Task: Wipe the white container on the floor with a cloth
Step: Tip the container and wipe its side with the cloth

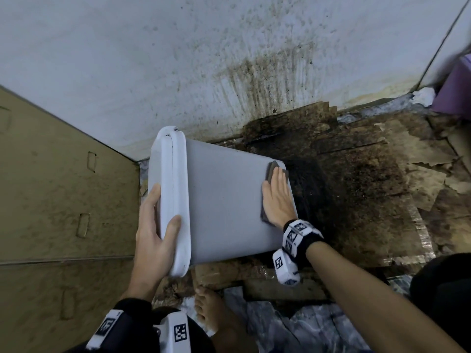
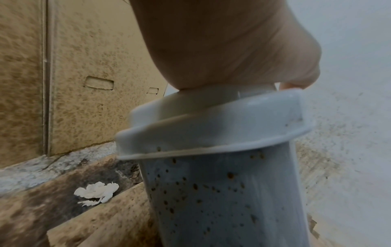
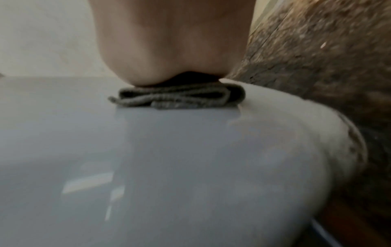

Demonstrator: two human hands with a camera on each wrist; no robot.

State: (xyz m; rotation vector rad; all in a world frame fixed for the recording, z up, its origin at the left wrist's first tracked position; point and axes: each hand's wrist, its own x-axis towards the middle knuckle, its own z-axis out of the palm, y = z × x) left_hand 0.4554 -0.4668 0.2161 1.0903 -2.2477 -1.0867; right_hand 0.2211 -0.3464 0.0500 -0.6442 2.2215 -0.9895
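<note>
The white container (image 1: 224, 194) is tipped over toward the left, its lidded top on the left and its base at the right. My left hand (image 1: 155, 225) grips the lid rim, thumb on one face and fingers round the other. The left wrist view shows that rim (image 2: 211, 133) and a side speckled with brown spots (image 2: 211, 192). My right hand (image 1: 277, 197) lies flat, fingers straight, pressing a folded grey cloth (image 1: 274, 167) onto the container's upper side near the base. In the right wrist view the cloth (image 3: 177, 97) lies under my palm (image 3: 169, 46) on the container (image 3: 148, 158).
A cardboard box (image 1: 51, 187) stands at the left, close to the lid. A stained white wall (image 1: 204, 59) rises behind. Dirty, torn cardboard sheets (image 1: 369, 174) cover the floor to the right. A bare foot (image 1: 209, 309) is below the container. Crumpled white paper (image 2: 97, 192) lies on the floor.
</note>
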